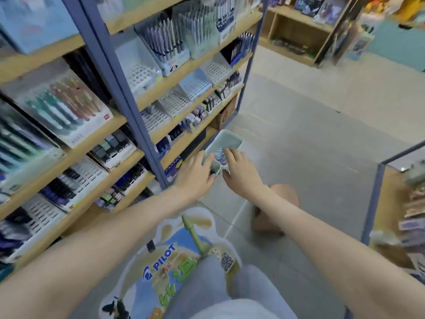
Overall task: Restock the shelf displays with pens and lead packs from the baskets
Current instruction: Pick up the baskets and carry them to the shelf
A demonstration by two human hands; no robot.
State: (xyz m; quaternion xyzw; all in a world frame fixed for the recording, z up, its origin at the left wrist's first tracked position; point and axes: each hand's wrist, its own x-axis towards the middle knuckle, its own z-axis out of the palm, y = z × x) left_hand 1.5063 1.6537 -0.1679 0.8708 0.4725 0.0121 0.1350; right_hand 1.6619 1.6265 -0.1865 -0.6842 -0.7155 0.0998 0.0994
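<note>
Restocking under way: I am crouching at the foot of the shelving unit (128,104), reaching both arms down to the mint-green basket (232,139). It is standing on the floor (299,134) against the unit's bottom shelf edge, just right of its blue upright. My left hand (195,174) is curling round the basket's near rim, apparently steadying it. My right hand (242,174) is stretching in over that rim, fingers straight and slightly spread, touching blurred blue-and-white stock (219,155); pens or lead packs, I cannot tell. White slotted racks (142,72) above are standing empty, probably awaiting it.
</note>
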